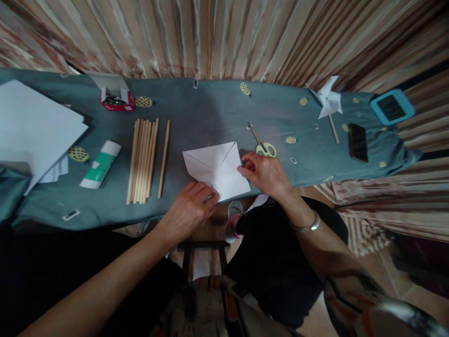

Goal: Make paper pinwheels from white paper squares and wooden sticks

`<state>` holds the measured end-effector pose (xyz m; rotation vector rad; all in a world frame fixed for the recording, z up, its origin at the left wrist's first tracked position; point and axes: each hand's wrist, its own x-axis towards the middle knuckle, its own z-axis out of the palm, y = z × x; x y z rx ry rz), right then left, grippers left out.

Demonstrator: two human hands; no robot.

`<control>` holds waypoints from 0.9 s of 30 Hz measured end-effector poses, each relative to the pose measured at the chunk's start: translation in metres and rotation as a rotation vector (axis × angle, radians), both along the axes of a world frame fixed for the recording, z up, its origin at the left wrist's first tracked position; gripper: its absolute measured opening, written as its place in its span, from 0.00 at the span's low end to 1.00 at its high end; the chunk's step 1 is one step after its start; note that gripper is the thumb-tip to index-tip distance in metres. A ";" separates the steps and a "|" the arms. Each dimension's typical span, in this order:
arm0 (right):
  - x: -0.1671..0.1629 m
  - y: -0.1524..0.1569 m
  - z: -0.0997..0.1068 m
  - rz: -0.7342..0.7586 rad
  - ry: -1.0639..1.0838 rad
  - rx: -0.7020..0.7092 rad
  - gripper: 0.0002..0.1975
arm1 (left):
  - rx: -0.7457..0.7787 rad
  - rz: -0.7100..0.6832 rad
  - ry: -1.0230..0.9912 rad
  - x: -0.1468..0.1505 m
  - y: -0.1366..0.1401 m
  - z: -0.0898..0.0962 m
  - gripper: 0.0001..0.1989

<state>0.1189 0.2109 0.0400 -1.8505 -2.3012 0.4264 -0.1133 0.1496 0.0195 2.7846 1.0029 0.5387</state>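
A white square sheet of paper (229, 171) with slits running in from its corners lies at the table's front edge, its left part bent. My left hand (191, 208) has its fingers closed on the lower left edge of the sheet. At the right edge, my right hand (268, 173) is closed, thumb and forefinger pinching the paper. Just beyond my right hand are scissors (265, 148) with yellow-green handles, blades pointing away. To the left of the sheet a single wooden stick (163, 159) lies apart from a row of several sticks (142, 161).
On the left are a stack of white paper (38, 126), a green-and-white packet (100, 164) and an open red box (117, 99) of small metal pieces. A paper pinwheel (329, 98), a phone (358, 142) and a blue-framed device (392, 106) lie right. Curtains (210, 37) hang behind.
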 end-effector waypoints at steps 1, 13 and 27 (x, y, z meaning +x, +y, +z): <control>0.000 -0.001 0.000 0.028 -0.007 0.036 0.12 | 0.007 -0.009 -0.003 0.000 0.000 0.000 0.05; -0.009 -0.013 0.004 0.476 0.221 -0.071 0.26 | 0.066 0.170 0.033 -0.040 0.015 0.002 0.09; -0.018 -0.015 -0.002 0.414 0.528 -0.150 0.08 | -0.071 0.114 -0.056 -0.018 0.010 -0.004 0.08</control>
